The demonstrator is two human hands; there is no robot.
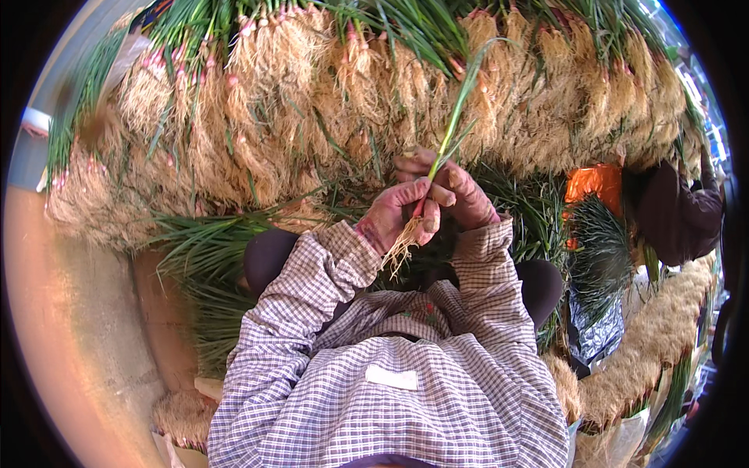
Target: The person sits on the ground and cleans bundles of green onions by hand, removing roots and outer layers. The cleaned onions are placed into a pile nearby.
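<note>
A single spring onion [450, 136] with a reddish base and pale stringy roots slants up in front of me. My left hand [389, 213] pinches it low on the stem, its thumb against the stalk and the roots hanging below the fingers. Close against it, my right hand [471, 196] has its fingers bent behind and beside the stem. They touch the plant, but whether they grip it is hidden. Both hands look stained with soil. Just beyond them rises a long heap of spring onions [281, 88], roots facing me and green leaves at the far side.
Loose green leaves [216, 245] lie around my knees. To the right are an orange wrapper [594, 190], a green bundle [600, 251], silver foil [594, 330] and a dark-clothed person [679, 210]. Rows of root bundles [638, 345] line the lower right. Concrete floor [105, 310] runs along the left.
</note>
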